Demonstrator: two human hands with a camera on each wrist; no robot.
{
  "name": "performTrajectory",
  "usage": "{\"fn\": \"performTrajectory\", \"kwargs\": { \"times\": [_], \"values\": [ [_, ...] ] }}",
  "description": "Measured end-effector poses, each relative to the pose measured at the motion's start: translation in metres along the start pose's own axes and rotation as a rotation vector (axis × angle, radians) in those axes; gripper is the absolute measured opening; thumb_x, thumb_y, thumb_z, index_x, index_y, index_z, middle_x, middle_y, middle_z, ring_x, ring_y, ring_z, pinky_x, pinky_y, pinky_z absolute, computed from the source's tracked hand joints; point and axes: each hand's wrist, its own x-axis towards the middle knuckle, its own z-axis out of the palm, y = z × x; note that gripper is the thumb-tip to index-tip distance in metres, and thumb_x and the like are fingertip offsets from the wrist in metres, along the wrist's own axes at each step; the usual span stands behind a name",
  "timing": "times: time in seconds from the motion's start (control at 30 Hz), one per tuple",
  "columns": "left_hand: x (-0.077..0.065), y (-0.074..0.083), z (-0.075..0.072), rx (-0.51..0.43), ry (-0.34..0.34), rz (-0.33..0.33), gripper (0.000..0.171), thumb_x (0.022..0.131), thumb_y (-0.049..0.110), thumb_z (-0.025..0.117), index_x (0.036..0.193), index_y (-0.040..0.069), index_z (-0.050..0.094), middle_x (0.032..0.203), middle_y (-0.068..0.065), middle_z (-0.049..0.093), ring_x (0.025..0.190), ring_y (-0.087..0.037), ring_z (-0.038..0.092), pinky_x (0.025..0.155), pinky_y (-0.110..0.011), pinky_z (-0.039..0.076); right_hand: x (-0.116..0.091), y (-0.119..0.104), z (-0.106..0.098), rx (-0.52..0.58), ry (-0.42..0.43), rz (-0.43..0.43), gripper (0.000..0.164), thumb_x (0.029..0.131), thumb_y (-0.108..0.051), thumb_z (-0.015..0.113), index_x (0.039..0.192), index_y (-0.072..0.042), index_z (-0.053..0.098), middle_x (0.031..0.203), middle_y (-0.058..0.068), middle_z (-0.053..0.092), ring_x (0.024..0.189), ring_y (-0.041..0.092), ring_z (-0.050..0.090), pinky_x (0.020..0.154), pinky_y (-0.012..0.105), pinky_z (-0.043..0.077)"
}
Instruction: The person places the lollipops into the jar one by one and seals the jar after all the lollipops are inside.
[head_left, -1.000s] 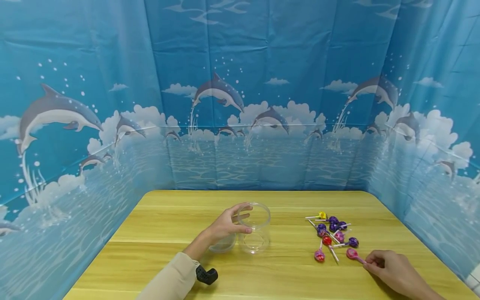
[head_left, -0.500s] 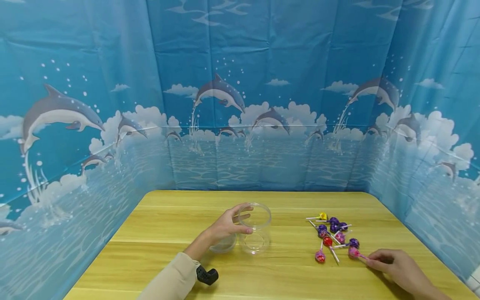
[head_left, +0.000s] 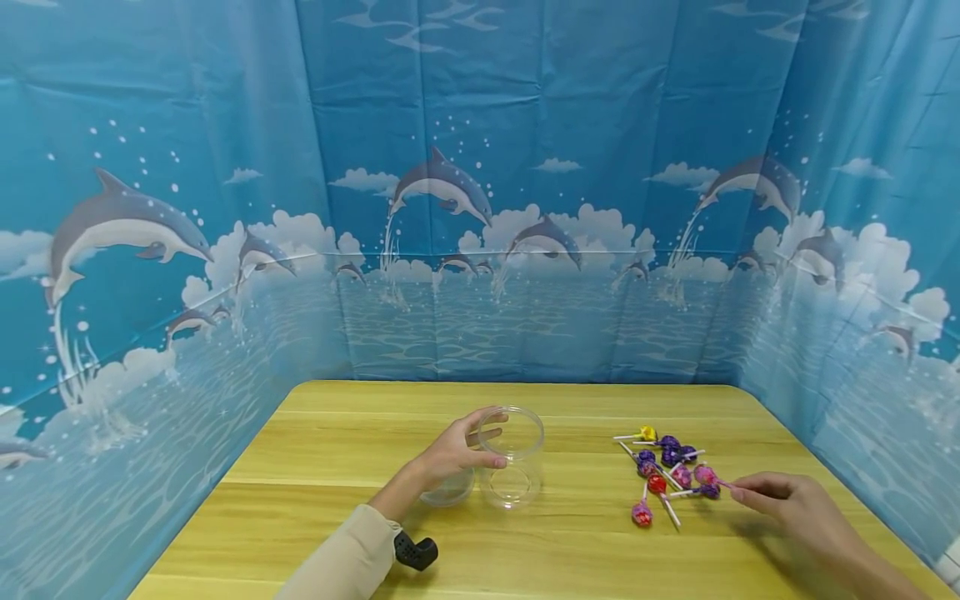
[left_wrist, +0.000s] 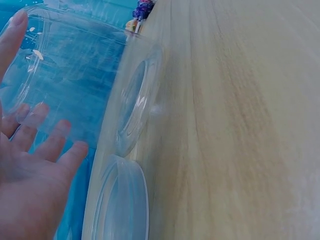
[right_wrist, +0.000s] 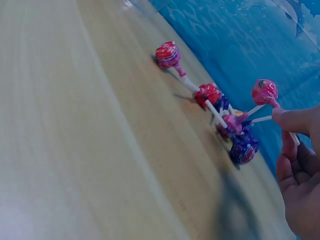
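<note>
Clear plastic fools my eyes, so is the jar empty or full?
Empty: head and left wrist views show nothing inside the clear jar.

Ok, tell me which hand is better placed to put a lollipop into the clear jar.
The right hand, I'd judge: it pinches a pink lollipop, raised above the table. The left hand is occupied, holding the clear jar.

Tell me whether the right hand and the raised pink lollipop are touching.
Touching: the right wrist view shows the right hand pinching the pink lollipop by its stick.
</note>
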Motion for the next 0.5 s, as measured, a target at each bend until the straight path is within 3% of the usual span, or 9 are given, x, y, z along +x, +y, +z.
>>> {"fn": "performTrajectory", "kwargs": {
  "times": [0.23,0.5],
  "values": [
    [-0.002,0.002,0.000,0.003,0.002,-0.007,0.077,0.083,0.024,0.072,0.146,0.026,0.029,0.147,-0.008,0.028,0.134,-0.035,0.024,0.089,-0.038,0.046,0.012,-0.023,-0.004,0.050,-0.016,-0.024,0.048,0.088,-0.047,0.059,0.115,-0.008,0.066,0.113,0.009,0.063,0.098,0.016,0.057,0.083,0.050,0.044],
    [-0.002,0.000,-0.001,-0.003,-0.001,-0.006,0.074,0.084,0.022,0.071,0.145,0.029,0.030,0.146,-0.006,0.030,0.134,-0.033,0.025,0.089,-0.037,0.046,0.034,-0.065,-0.003,0.088,-0.023,-0.109,0.051,0.087,-0.048,0.058,0.116,-0.007,0.065,0.116,0.012,0.061,0.109,0.035,0.051,0.083,0.052,0.043]
  ]
}}
